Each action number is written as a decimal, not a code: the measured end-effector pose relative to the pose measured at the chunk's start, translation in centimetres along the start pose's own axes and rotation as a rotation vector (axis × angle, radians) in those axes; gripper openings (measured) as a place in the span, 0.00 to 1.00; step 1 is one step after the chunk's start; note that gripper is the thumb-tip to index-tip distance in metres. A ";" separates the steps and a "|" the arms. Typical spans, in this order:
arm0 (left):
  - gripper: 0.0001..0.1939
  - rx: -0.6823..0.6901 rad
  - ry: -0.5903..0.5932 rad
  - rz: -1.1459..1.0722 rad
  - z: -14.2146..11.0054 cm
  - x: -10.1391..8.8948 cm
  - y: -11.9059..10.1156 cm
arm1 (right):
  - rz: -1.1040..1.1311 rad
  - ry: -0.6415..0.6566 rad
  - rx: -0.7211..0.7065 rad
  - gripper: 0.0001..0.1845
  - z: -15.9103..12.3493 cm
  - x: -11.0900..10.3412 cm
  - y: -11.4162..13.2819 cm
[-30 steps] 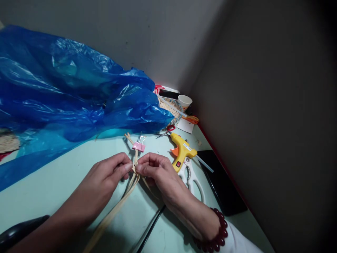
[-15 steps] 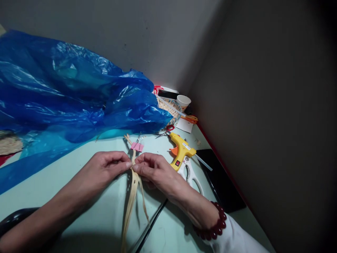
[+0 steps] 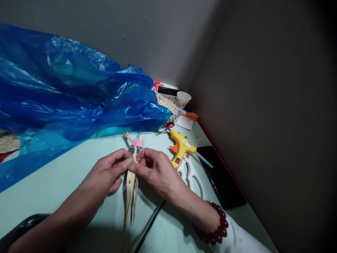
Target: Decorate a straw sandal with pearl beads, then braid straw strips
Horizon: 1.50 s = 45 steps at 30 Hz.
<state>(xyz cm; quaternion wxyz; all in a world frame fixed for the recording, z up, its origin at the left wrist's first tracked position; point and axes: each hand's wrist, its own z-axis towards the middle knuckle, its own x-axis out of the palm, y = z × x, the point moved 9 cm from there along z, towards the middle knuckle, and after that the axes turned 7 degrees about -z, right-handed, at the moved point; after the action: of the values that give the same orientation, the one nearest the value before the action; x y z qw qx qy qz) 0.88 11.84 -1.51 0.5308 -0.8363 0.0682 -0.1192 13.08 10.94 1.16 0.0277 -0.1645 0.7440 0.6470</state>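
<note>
Straw braid (image 3: 135, 153) running from a pink clip (image 3: 137, 143), held in a closed pinch by left hand (image 3: 109, 169) and right hand (image 3: 157, 173); judged light, pliable and easily split, best held where the strands (image 3: 130, 184) cross

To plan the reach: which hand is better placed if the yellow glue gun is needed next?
Right, probably: the right hand is nearer the yellow glue gun; the left hand is across the pale strands from it. Both hands hold them.
</note>
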 end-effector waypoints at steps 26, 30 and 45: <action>0.16 -0.019 0.135 -0.013 -0.8 1.0 -1.0 | 0.013 -0.052 0.041 0.11 -0.1 -0.7 -0.3; 0.17 0.029 0.157 0.069 -0.8 0.9 -1.5 | 0.031 -0.062 0.009 0.12 0.0 -0.6 -0.2; 0.16 0.004 0.186 0.419 -0.9 -1.6 -2.7 | 0.358 -0.051 0.152 0.06 0.1 -0.5 -1.8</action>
<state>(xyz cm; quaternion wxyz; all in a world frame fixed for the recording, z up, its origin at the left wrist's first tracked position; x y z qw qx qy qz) -0.95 12.60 1.06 0.5371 -0.7881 0.2889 -0.0831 14.08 10.99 -0.49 -0.0565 -0.0103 0.8072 0.5874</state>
